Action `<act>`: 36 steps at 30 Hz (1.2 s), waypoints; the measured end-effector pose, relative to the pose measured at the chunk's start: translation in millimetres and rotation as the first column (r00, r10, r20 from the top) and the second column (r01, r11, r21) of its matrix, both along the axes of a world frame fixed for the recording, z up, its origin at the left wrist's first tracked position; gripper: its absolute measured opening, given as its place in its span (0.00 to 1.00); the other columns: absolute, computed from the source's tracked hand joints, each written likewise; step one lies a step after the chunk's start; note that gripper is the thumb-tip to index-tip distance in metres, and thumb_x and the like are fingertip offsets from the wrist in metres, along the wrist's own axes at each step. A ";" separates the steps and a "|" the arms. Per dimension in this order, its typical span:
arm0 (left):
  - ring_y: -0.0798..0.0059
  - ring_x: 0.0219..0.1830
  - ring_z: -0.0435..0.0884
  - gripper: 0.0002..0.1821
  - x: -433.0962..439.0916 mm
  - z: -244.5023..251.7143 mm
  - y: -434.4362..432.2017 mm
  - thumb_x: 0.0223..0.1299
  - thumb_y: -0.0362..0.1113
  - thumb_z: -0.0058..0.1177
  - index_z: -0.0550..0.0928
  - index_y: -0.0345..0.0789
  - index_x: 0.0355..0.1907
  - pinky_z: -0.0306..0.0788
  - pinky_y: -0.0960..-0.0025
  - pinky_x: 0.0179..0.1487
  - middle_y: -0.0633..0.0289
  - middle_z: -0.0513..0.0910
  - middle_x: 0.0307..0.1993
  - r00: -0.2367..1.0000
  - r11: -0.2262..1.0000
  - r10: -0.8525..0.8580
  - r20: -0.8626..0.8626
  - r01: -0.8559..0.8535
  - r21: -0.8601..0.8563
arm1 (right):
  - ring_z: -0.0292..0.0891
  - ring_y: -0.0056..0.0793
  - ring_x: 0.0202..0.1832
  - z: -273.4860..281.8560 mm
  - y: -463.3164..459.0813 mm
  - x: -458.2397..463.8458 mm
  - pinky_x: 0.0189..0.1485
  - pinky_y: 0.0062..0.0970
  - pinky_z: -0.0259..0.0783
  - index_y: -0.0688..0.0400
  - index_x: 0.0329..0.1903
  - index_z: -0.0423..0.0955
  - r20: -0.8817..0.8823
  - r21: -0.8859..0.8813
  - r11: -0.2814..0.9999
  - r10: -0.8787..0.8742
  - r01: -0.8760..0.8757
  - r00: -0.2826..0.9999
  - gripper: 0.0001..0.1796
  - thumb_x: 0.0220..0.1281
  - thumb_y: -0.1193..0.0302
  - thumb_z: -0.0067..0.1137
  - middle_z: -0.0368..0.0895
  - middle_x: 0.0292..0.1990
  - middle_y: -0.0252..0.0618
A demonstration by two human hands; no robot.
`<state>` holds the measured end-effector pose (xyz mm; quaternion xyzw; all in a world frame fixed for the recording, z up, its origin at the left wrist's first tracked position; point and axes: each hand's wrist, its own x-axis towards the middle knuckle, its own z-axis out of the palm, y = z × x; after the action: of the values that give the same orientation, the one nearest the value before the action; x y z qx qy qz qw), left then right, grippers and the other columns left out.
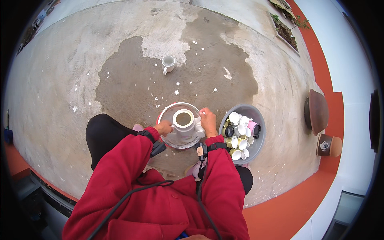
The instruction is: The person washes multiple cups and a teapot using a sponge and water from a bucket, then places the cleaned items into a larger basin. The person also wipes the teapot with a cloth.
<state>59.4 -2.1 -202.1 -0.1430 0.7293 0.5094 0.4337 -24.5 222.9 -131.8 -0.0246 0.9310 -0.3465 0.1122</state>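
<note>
A white ceramic teapot [186,132], its lid off, stands upright over a round basin with a white rim [164,112] and a red outer edge. Its round mouth faces up and shows a brownish inside. My left hand [164,128] grips the pot's left side, where the fingers hide what looks like the handle. On the other side, the fingers of my right hand [208,120] pinch the tip of what looks like the spout. A small white cup [200,132] sits against the pot's right side, below the right hand.
At my right, a grey plastic tub [260,135] holds several white, yellowish, black and pink cups. Farther off, a white mug [168,62] stands on wet concrete [126,78] scattered with white flakes. Brown pots [319,112] line the right wall near a planter bed [286,36].
</note>
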 end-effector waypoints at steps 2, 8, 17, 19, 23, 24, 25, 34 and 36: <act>0.70 0.28 0.80 0.16 10.6 17.9 1.7 0.61 0.41 0.54 0.81 0.33 0.46 0.80 0.67 0.32 0.61 0.80 0.30 0.986 0.975 0.131 0.103 -0.147 0.166 | 0.79 0.51 0.33 2.7 9.6 3.5 0.36 0.40 0.72 0.57 0.36 0.77 -0.056 -0.093 0.996 -0.014 0.008 0.998 0.07 0.59 0.68 0.57 0.81 0.29 0.51; 0.82 0.20 0.72 0.10 15.9 70.3 -5.7 0.60 0.39 0.55 0.82 0.34 0.31 0.70 0.75 0.25 0.68 0.77 0.21 0.956 0.896 0.293 0.029 -0.285 0.339 | 0.77 0.22 0.30 28.0 25.4 11.9 0.35 0.23 0.72 0.61 0.37 0.76 -0.003 -0.455 0.889 -0.047 0.041 0.999 0.05 0.62 0.73 0.56 0.83 0.28 0.38; 0.86 0.29 0.71 0.12 27.2 159.8 -29.5 0.57 0.37 0.56 0.82 0.29 0.29 0.65 0.76 0.33 0.70 0.77 0.22 0.740 0.917 0.393 -0.546 -0.271 0.293 | 0.77 0.18 0.33 113.3 14.9 11.9 0.38 0.20 0.73 0.61 0.58 0.70 -0.070 -0.562 0.824 0.041 -0.073 0.997 0.20 0.63 0.74 0.56 0.85 0.35 0.38; 0.86 0.28 0.70 0.12 13.0 175.3 -35.5 0.57 0.38 0.57 0.81 0.29 0.29 0.65 0.76 0.32 0.70 0.76 0.22 0.672 0.930 0.366 -0.644 -0.275 0.242 | 0.77 0.18 0.33 124.8 8.1 10.0 0.37 0.21 0.73 0.61 0.59 0.69 -0.139 -0.638 0.765 -0.002 -0.088 0.990 0.21 0.63 0.74 0.56 0.86 0.36 0.39; 0.87 0.28 0.66 0.10 -12.7 196.7 -28.1 0.59 0.35 0.54 0.79 0.29 0.28 0.60 0.77 0.31 0.73 0.71 0.22 0.610 0.936 0.346 -0.713 -0.173 0.306 | 0.81 0.27 0.30 147.0 8.0 0.9 0.38 0.25 0.73 0.63 0.52 0.74 -0.053 -0.478 0.878 -0.006 -0.020 0.999 0.18 0.63 0.68 0.58 0.84 0.28 0.44; 0.86 0.27 0.67 0.09 -14.1 203.6 -32.1 0.58 0.35 0.54 0.80 0.29 0.29 0.61 0.77 0.31 0.73 0.73 0.22 0.614 0.941 0.337 -0.714 -0.204 0.269 | 0.81 0.28 0.29 151.9 9.2 1.6 0.36 0.26 0.73 0.65 0.51 0.74 -0.072 -0.445 0.895 -0.003 -0.029 0.997 0.17 0.62 0.69 0.57 0.84 0.26 0.44; 0.86 0.27 0.68 0.09 -12.6 211.9 -40.9 0.58 0.35 0.54 0.81 0.29 0.29 0.61 0.78 0.32 0.73 0.73 0.22 0.634 0.929 0.369 -0.679 -0.228 0.292 | 0.81 0.28 0.29 156.6 11.4 3.8 0.35 0.26 0.73 0.65 0.50 0.75 -0.104 -0.428 0.901 0.033 -0.075 0.994 0.17 0.62 0.69 0.57 0.84 0.26 0.44; 0.88 0.25 0.68 0.10 -27.1 249.4 -49.8 0.61 0.37 0.54 0.82 0.32 0.30 0.66 0.79 0.33 0.74 0.74 0.22 0.682 0.819 0.533 -0.500 -0.267 0.508 | 0.82 0.31 0.27 177.9 -3.8 18.8 0.32 0.27 0.73 0.65 0.47 0.76 -0.113 -0.395 0.912 0.070 -0.110 0.991 0.15 0.60 0.70 0.58 0.83 0.24 0.48; 0.87 0.23 0.67 0.10 -20.3 250.6 -53.4 0.62 0.37 0.53 0.80 0.33 0.29 0.70 0.75 0.33 0.74 0.71 0.20 0.714 0.769 0.579 -0.392 -0.319 0.555 | 0.82 0.31 0.27 175.0 -3.9 20.5 0.31 0.27 0.73 0.64 0.46 0.77 -0.078 -0.340 0.935 0.081 -0.103 0.994 0.14 0.60 0.70 0.57 0.82 0.23 0.48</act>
<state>39.1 -55.5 48.6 -0.0668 0.6237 0.7738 0.0878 -4.0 219.0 43.3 -0.0983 0.8573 -0.4968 0.0928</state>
